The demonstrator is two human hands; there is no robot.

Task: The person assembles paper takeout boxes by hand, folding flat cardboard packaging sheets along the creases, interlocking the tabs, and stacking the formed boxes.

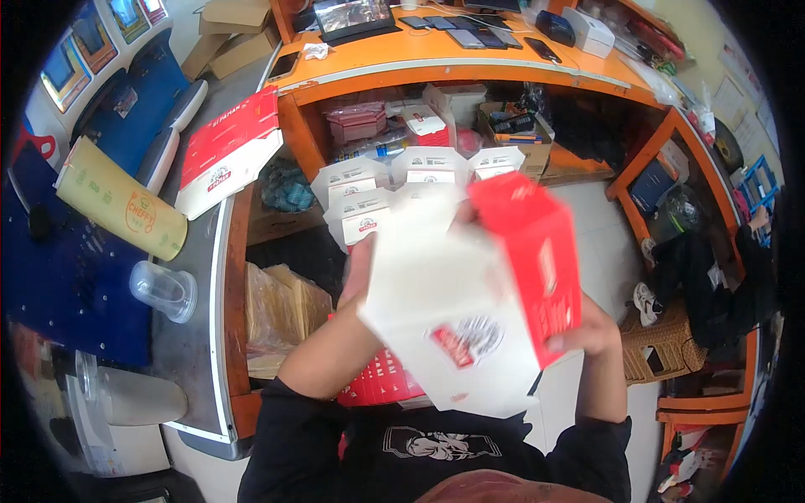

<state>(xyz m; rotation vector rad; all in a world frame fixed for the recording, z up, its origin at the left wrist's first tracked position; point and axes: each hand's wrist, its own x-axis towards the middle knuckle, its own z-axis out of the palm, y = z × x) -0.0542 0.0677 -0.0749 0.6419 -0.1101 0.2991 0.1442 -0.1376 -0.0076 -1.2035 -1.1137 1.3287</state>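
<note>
A large white and red carton (444,285) is held up before my chest, its printed logo facing up and its red side panel on the right. My left hand (359,267) is at the carton's left edge, its fingers mostly hidden behind it. With thumb on the red panel, my right hand (589,331) grips the lower right side. Behind the carton stand several open white boxes (360,220) in rows. Below it, red printed cartons (377,381) lie near my lap.
A flat red and white carton (231,151) lies on the dark counter (201,277) at left, near a yellow cup stack (126,201) and clear cups (168,289). An orange desk (386,59) holds a laptop and phones. At right are an orange shelf and wicker basket (662,339).
</note>
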